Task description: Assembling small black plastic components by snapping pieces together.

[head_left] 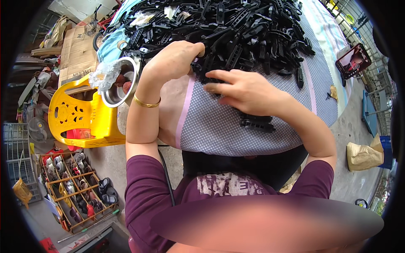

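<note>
A large heap of black plastic parts (pixel 236 31), long and narrow with slotted sides, covers the far part of the dotted cloth on the table. My left hand (pixel 177 59), a gold bangle on its wrist, is curled at the near edge of the heap; its fingertips and anything in them are hidden. To its right, my right hand (pixel 247 90) reaches inward with bent fingers spread apart, over dark parts that it partly covers. Just below that hand, a few black parts (pixel 258 123) lie apart from the heap on the dotted cloth (pixel 211 135).
A phone (pixel 353 63) stands at the table's right side. On the left, a metal bowl (pixel 120 95) holding round reddish fruit and a clear plastic bag rests by a yellow chair (pixel 74 110). A shoe rack (pixel 78 189) is at lower left, a paper sack (pixel 363 155) on the right floor.
</note>
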`<move>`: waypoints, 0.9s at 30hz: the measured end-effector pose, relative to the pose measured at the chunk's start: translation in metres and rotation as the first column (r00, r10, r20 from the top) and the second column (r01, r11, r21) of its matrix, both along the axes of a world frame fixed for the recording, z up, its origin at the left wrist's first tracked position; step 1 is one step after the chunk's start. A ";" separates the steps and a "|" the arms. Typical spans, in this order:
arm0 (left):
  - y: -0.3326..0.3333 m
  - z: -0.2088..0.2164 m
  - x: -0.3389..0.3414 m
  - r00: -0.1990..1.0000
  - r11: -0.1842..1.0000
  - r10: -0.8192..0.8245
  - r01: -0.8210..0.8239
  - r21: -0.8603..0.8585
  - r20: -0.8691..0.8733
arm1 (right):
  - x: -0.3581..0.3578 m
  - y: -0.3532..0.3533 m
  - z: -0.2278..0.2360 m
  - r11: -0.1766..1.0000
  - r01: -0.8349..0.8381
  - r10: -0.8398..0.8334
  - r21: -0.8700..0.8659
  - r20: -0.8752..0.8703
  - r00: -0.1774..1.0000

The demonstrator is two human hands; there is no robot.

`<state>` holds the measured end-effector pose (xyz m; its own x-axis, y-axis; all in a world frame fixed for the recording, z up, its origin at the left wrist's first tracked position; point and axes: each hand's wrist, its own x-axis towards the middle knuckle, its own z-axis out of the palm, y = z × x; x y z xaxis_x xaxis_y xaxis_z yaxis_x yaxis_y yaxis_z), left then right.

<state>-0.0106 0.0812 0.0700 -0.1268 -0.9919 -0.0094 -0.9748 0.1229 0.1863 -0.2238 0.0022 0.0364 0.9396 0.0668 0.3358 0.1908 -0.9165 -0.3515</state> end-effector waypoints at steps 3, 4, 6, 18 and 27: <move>-0.004 0.002 -0.004 0.998 1.000 0.001 0.000 0.022 -0.062 | 0.004 -0.004 -0.004 0.997 0.037 -0.040 -0.060 -0.058 0.997; -0.006 0.001 -0.007 0.998 1.000 -0.003 0.004 0.021 -0.063 | 0.003 -0.007 -0.004 0.997 0.039 -0.044 -0.067 -0.066 0.997; -0.010 -0.004 -0.012 0.987 0.996 -0.070 0.061 -0.063 -0.143 | 0.000 -0.008 -0.001 0.995 0.082 -0.086 -0.063 -0.067 0.994; -0.029 -0.023 -0.049 0.300 0.968 0.033 -0.247 -0.044 -0.953 | -0.028 -0.037 0.013 0.735 0.246 -0.459 0.632 0.196 0.866; -0.022 -0.027 -0.079 -0.209 0.975 0.062 -0.197 0.104 -0.976 | -0.023 -0.035 0.006 0.683 0.282 -0.478 0.674 0.121 0.870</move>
<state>-0.0891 0.0592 0.0430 0.2126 -0.9769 0.0220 0.3576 0.0987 0.9286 -0.2471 -0.0325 0.0422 0.7006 -0.5888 0.4031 0.0496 -0.5233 -0.8507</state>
